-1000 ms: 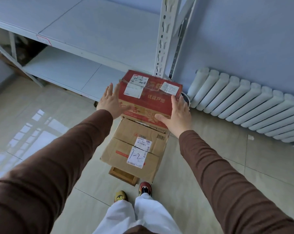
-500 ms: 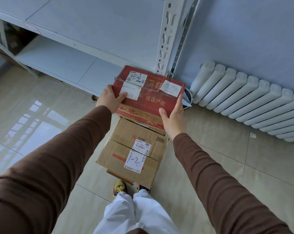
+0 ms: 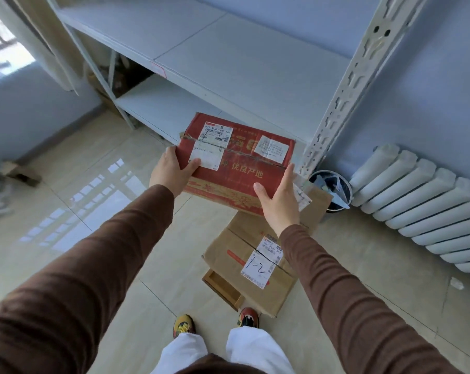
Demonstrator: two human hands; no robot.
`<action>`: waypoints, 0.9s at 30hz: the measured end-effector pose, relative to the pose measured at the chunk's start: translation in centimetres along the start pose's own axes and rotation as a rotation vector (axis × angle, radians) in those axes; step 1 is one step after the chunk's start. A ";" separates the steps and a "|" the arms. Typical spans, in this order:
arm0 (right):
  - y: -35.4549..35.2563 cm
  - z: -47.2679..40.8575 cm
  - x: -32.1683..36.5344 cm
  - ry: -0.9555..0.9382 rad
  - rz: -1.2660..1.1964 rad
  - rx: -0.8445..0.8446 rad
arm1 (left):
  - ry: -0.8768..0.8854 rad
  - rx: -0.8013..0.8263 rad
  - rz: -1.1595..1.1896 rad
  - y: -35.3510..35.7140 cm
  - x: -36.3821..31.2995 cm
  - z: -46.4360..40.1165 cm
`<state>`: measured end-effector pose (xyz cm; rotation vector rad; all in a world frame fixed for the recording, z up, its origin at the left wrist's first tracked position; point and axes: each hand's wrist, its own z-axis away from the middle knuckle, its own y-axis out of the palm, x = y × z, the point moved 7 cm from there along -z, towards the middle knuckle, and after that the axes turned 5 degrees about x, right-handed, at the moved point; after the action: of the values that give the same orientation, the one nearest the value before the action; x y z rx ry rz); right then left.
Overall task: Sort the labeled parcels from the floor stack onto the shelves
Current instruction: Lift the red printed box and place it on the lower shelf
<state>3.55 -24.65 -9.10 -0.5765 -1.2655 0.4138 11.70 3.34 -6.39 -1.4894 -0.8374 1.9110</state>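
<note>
The red parcel [image 3: 238,163] is held in the air above the brown parcel [image 3: 251,261] marked 1-2 on the floor [image 3: 99,201]. The left hand [image 3: 171,172] grips its left edge; the right hand [image 3: 278,197] clasps its right corner, fingers hidden behind. The handwriting on the red parcel's label is hard to read.

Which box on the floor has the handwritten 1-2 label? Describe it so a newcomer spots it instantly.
Start at the white radiator on the right wall, then look left to the stack on the floor tiles by the person's shoes. The brown box lies on top of that stack, below the red box held up in both hands. It alone is plain brown card with a white label marked 1-2 in large black pen.
</note>
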 end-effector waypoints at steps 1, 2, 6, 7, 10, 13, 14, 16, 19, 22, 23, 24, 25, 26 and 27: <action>0.9 0.0 1.5 -0.019 0.005 0.010 | -0.009 -0.019 0.006 -1.6 1.0 0.0; 1.8 -0.2 3.0 -0.037 0.015 0.017 | -0.018 -0.039 0.014 -3.2 2.0 0.1; 6.5 -0.5 9.1 -0.098 -0.002 0.050 | -0.036 -0.113 0.050 -9.4 6.9 -0.7; 7.8 -0.6 10.7 -0.115 -0.022 0.053 | -0.039 -0.130 0.047 -10.9 8.3 -1.0; 12.2 -0.9 15.3 -0.150 -0.042 0.049 | -0.039 -0.153 0.066 -15.2 12.5 -2.3; 17.5 -1.1 20.4 -0.164 -0.040 0.038 | -0.034 -0.151 0.096 -20.0 17.3 -4.3; 18.8 -1.3 21.6 -0.162 -0.044 0.036 | -0.027 -0.150 0.096 -21.2 18.5 -5.0; 21.9 -1.5 24.4 -0.165 -0.058 0.032 | -0.015 -0.148 0.089 -24.1 21.3 -6.6; 25.8 -1.9 28.6 -0.164 -0.069 0.012 | -0.016 -0.140 0.096 -28.2 25.2 -9.0; 28.4 -3.2 31.7 -0.166 -0.080 0.006 | -0.001 -0.124 0.126 -31.0 27.1 -11.7; 29.0 -3.9 32.6 -0.168 -0.083 0.000 | 0.009 -0.122 0.138 -31.7 27.4 -12.8; 29.5 -4.8 33.5 -0.172 -0.087 -0.011 | 0.020 -0.123 0.152 -32.4 27.6 -14.0; 29.9 -5.8 34.4 -0.176 -0.091 -0.021 | 0.029 -0.126 0.174 -32.9 27.8 -15.2; 30.4 -7.0 35.2 -0.175 -0.097 -0.030 | 0.034 -0.127 0.204 -33.5 27.9 -16.5; 30.8 -8.1 36.0 -0.176 -0.105 -0.040 | 0.037 -0.126 0.236 -33.9 28.1 -17.8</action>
<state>21.35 19.43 -2.00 -0.5135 -1.4685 0.3584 24.88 48.66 -1.11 -1.7618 -0.8081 2.0230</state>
